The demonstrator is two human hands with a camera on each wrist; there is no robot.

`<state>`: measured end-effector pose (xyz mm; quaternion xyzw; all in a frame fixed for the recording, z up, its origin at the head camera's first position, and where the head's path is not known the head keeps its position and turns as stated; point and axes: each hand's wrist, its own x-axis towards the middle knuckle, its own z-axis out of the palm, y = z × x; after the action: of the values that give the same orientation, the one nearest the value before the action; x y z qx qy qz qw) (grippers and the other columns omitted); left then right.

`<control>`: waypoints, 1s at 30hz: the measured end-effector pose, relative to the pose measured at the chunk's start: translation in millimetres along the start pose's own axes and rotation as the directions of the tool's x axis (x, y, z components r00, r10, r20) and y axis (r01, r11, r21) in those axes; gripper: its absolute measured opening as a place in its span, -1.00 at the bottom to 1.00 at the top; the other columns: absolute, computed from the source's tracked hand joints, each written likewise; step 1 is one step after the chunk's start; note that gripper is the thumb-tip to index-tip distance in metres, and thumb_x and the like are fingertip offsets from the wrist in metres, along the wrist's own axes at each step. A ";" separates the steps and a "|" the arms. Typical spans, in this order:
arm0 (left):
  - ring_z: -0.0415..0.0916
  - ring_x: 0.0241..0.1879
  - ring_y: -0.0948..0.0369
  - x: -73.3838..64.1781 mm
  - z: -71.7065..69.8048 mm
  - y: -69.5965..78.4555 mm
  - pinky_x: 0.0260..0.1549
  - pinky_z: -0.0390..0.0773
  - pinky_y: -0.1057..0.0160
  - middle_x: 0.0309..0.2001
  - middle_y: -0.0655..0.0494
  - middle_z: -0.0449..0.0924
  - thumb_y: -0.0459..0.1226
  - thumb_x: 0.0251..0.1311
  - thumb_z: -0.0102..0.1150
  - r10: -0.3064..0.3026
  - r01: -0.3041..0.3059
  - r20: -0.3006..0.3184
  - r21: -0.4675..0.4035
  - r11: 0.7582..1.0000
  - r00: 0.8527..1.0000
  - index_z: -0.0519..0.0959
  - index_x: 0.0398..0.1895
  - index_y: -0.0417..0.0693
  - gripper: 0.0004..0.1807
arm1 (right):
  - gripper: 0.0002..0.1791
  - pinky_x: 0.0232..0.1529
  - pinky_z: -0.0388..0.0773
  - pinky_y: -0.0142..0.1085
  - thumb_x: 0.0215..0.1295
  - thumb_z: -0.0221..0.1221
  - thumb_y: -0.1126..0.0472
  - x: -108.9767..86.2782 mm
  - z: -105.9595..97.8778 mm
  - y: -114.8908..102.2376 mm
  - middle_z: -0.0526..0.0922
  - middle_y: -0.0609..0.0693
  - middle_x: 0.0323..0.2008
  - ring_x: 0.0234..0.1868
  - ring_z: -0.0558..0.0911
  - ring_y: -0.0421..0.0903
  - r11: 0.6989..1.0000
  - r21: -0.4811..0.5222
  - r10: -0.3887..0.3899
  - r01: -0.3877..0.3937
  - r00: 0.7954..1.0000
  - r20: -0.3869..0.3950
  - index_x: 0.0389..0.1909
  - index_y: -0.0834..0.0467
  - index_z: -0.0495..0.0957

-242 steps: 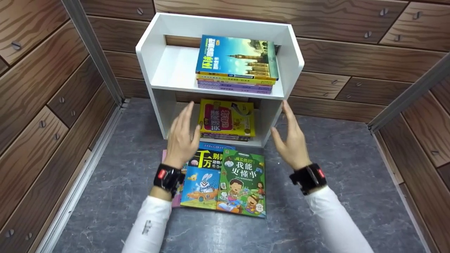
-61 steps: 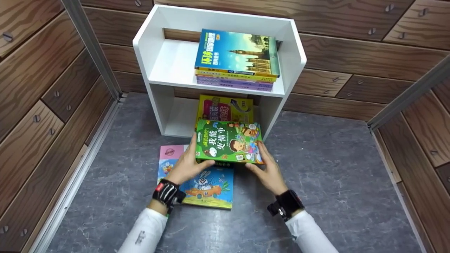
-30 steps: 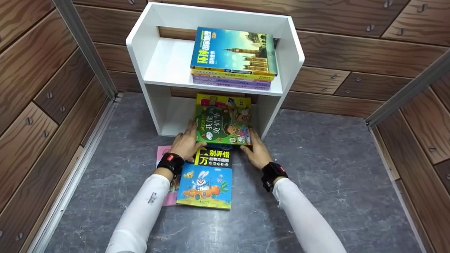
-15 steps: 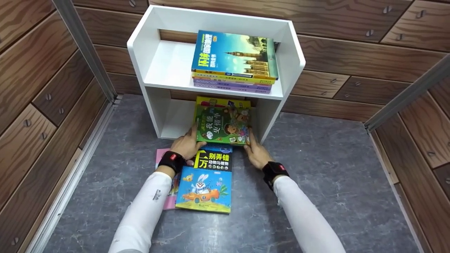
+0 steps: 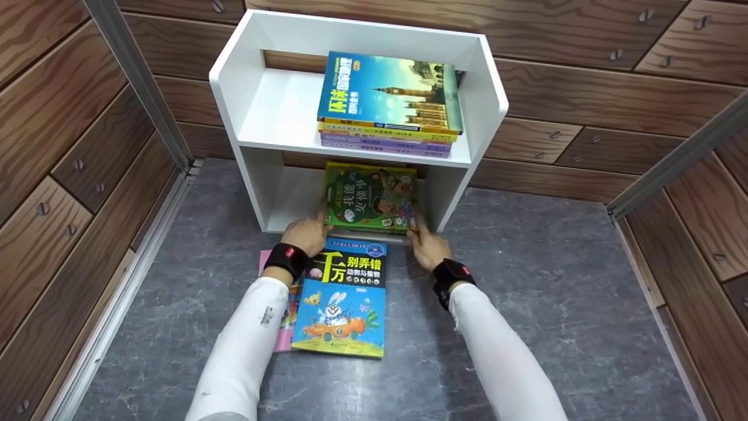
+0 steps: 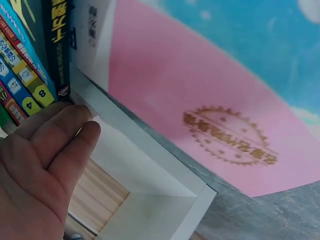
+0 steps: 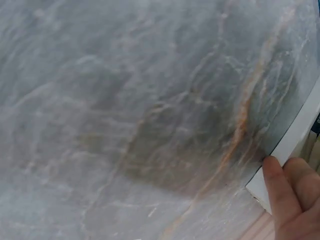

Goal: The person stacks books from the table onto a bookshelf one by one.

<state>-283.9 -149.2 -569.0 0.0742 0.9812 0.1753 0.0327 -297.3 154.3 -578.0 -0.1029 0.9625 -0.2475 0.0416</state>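
Observation:
A green picture book (image 5: 371, 199) lies on top of the stack on the lower shelf of the white bookcase (image 5: 248, 175). My left hand (image 5: 307, 235) touches the left side of that stack; in the left wrist view my left hand (image 6: 45, 155) has its extended fingers against the book spines (image 6: 22, 85). On the other side, my right hand (image 5: 430, 248) rests its fingers at the stack's front right corner. The right wrist view shows my right hand (image 7: 295, 195) by the white shelf edge. A blue rabbit book (image 5: 342, 310) lies on the floor below, partly over a pink book (image 5: 283, 339).
The upper shelf carries a stack of books topped by a blue clock-tower book (image 5: 388, 93). Wood-patterned walls (image 5: 584, 99) stand behind and on both sides. Grey marbled floor (image 5: 543, 292) surrounds the bookcase.
Both hands have carried the green book from the floor, turned it sideways and laid it on the lower-shelf stack. In the last second it slid deeper, covering most of the yellow book.

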 end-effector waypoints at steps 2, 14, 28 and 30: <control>0.74 -0.10 -0.24 1.1 -1.1 0.1 -0.03 0.72 -0.19 -0.17 -0.33 0.77 -0.05 0.65 -0.08 -0.008 0.008 0.000 0.013 1.000 1.000 0.02 0.69 -0.17 -0.27 | -0.28 0.34 0.51 0.29 0.70 -0.09 0.00 1.6 -0.4 -2.5 0.61 0.53 0.21 0.18 0.64 0.50 1.000 -0.014 0.023 -0.023 1.000 0.003 0.69 0.23 -0.02; 0.77 -0.17 -0.20 6.8 0.1 4.0 -0.13 0.76 -0.17 -0.19 -0.33 0.78 0.01 0.60 0.02 -0.085 0.084 -0.117 -0.011 0.996 0.990 0.17 0.56 -0.45 -0.21 | -0.41 0.19 0.58 0.32 0.67 -0.04 0.00 8.9 2.9 -5.8 0.69 0.58 -0.02 0.07 0.67 0.54 0.996 -0.069 0.046 -0.055 0.991 -0.127 0.38 0.43 0.38; 0.75 -0.23 -0.20 7.0 9.5 -2.5 -0.24 0.74 -0.19 -0.29 -0.27 0.77 -0.09 0.59 0.08 -0.079 0.074 -0.201 -0.033 0.997 0.976 0.63 -0.03 -0.26 -0.63 | -0.51 0.07 0.62 0.34 0.64 0.01 -0.02 9.4 12.9 -4.4 0.73 0.54 -0.12 -0.03 0.71 0.54 0.994 -0.071 0.060 -0.077 0.974 -0.219 0.18 0.33 0.56; 0.75 -0.25 -0.20 5.7 10.0 -0.7 -0.26 0.74 -0.19 -0.30 -0.27 0.77 -0.09 0.58 0.09 -0.082 0.078 -0.220 -0.025 0.997 0.972 0.62 -0.03 -0.26 -0.63 | -0.52 0.05 0.63 0.34 0.64 0.01 -0.01 9.0 13.5 -5.1 0.73 0.54 -0.14 -0.04 0.71 0.53 0.994 -0.080 0.058 -0.077 0.974 -0.219 0.17 0.33 0.56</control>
<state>-288.6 -145.7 -578.8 0.0146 0.9795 0.1887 -0.0688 -303.3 141.7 -587.5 -0.0443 0.9742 -0.2132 -0.0598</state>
